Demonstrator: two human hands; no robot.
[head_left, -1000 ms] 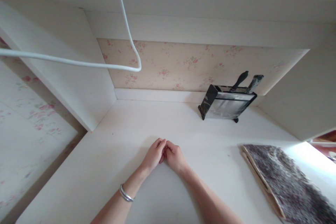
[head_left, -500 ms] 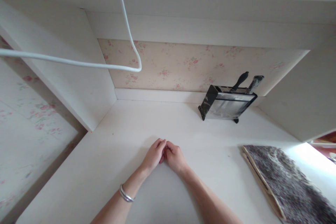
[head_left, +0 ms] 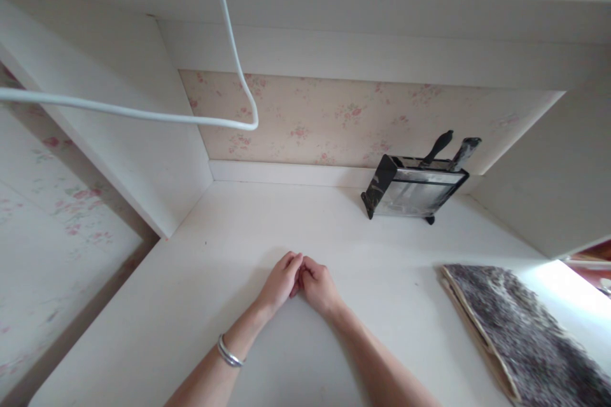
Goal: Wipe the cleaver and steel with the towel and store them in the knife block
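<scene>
My left hand (head_left: 280, 278) and my right hand (head_left: 317, 281) meet on the white countertop (head_left: 229, 229), their curled fingers touching. Both are closed, and no object shows in or between them. The palms and most fingertips are hidden from above. A silver bracelet (head_left: 230, 352) circles my left wrist. Beyond my right hand, near the back wall, stands a black-edged knife block (head_left: 415, 194) with clear or shiny sides. Two dark handles stick up out of it.
A folded, shaggy grey-brown mat (head_left: 520, 324) lies on the counter at the right. A white cable (head_left: 143, 116) hangs in the upper left, close to the camera. White cabinet panels (head_left: 119, 108) enclose the counter at both sides, with a shelf overhead and floral wallpaper (head_left: 298, 117) behind.
</scene>
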